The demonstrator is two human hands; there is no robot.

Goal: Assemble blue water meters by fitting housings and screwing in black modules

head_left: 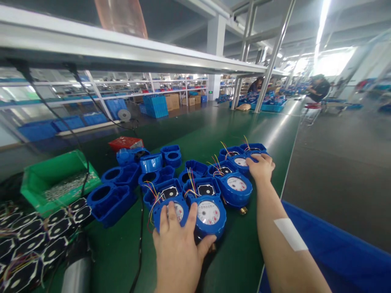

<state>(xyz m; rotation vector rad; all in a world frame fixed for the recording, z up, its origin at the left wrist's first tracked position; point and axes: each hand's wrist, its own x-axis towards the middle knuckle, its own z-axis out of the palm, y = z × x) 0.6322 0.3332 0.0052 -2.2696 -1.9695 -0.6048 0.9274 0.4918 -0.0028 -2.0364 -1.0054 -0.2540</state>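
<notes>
Fingers spread, my left hand [180,248] rests across two blue water meters in front of me. Its fingertips touch the left water meter [180,212], while the index finger and thumb lie at the rim of the neighbouring water meter [208,213]. My right hand [262,166] reaches forward, its fingers closed over the far right water meter [255,148], whose dial they mostly cover. Between the hands sit another water meter [236,185] and a smaller-looking, farther water meter [240,161]. Loose coloured wires and black square modules show in the housings.
Empty blue housings [111,201] stand left of the meters. Farther left are a green bin [58,179] of small metal parts, wired black modules [33,240] and a red box [126,142]. A black cable [140,248] crosses the green bench. A shelf [171,53] hangs overhead; people sit farther off.
</notes>
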